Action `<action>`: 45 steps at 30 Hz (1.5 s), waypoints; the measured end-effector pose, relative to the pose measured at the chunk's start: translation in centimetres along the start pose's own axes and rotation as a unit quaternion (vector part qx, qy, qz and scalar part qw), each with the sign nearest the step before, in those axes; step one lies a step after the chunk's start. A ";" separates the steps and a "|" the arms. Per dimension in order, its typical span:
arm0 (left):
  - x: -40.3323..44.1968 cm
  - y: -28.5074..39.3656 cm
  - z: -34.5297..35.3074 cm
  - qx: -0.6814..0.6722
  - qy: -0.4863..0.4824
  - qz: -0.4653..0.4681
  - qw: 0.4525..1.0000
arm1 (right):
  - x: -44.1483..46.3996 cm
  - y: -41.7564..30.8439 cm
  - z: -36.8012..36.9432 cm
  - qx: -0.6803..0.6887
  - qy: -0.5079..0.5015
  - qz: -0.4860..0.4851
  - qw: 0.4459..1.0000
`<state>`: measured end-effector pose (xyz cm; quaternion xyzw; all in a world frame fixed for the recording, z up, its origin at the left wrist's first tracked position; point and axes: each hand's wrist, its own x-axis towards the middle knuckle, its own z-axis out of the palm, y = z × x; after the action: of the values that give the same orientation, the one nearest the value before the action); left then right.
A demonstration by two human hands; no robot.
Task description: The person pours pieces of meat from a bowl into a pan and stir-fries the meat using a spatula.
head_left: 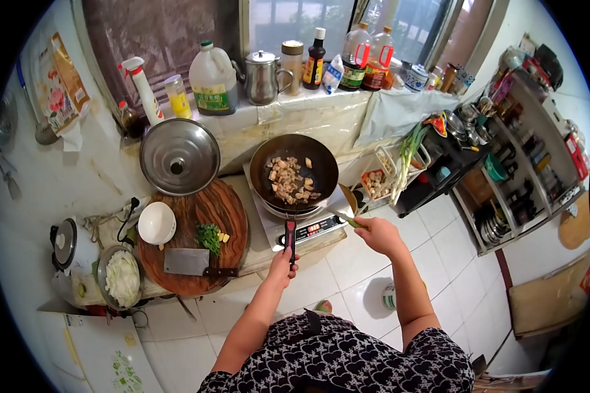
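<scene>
My left hand (282, 267) is closed around the black and red handle of a dark frying pan (321, 150). The pan sits over an induction cooker (308, 230) whose display is lit red. Chopped pieces of browned meat (286, 175) lie in the pan, mostly left of its middle. My right hand (377, 236) grips a green-handled utensil (354, 221) at the cooker's right front corner. Its pale end points toward the pan's lower right rim, and its exact shape is hard to make out.
Left of the cooker, a round wooden board (196, 200) bears a cleaver (187, 261), a white bowl (157, 223) and chopped greens (208, 237). A metal lid (179, 156) leans behind it. Sliced white vegetable fills a bowl (122, 278). Bottles (314, 60) line the sill.
</scene>
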<state>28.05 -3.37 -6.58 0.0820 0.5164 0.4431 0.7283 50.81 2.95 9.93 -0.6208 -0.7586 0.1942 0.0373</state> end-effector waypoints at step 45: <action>0.0 0.1 0.1 -0.001 -0.003 -0.007 1.000 | 14.0 0.4 8.0 0.167 0.173 0.033 0.970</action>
<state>28.13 -3.27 -6.51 0.0793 0.5143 0.4380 0.7330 45.59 14.45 -0.11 -0.6546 -0.6765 0.2088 0.2650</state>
